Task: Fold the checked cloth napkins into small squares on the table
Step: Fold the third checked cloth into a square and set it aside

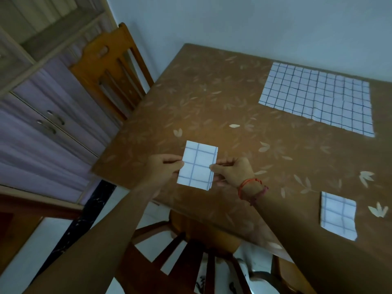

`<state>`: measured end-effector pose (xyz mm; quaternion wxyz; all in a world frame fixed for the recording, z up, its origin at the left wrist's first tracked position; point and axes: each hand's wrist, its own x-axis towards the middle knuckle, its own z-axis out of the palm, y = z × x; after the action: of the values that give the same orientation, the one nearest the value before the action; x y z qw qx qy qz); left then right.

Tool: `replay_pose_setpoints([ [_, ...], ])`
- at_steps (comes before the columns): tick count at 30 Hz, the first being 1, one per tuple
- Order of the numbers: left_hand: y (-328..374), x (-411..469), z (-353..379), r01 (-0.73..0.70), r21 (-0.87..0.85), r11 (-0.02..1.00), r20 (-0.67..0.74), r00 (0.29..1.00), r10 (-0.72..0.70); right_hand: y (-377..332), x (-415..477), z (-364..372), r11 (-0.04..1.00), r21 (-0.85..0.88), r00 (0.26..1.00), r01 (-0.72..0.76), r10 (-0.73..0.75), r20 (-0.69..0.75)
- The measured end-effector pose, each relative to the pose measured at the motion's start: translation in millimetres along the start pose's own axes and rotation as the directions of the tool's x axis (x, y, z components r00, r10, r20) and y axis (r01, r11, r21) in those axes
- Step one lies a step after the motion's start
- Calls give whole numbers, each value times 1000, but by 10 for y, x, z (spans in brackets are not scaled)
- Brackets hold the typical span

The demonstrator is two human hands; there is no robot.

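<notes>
A small folded white napkin with blue checks [198,165] is held just above the near left part of the brown leaf-patterned table [212,98]. My left hand [164,166] pinches its left edge and my right hand [233,170], with red threads at the wrist, pinches its right edge. A second folded napkin [338,215] lies on the table near the right front edge. A large unfolded checked napkin [318,96] lies flat at the far right of the table.
One wooden chair [110,66] stands at the table's far left side, another [191,251] is below my arms at the near edge. A cabinet with purple doors [46,115] lines the left wall.
</notes>
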<state>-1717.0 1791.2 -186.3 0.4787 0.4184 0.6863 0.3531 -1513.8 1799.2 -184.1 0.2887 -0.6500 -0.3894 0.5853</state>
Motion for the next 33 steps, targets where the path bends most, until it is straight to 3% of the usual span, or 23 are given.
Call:
replay_pose_setpoints([
  [15, -428, 1160, -161, 39, 236, 971, -66, 998, -24, 195, 1163, 703, 978, 60, 980, -199, 198, 23],
  [33, -700, 1625, -226, -70, 519, 852, -43, 993, 108, 382, 1652, 1023, 971, -13, 971, -237, 237, -20],
])
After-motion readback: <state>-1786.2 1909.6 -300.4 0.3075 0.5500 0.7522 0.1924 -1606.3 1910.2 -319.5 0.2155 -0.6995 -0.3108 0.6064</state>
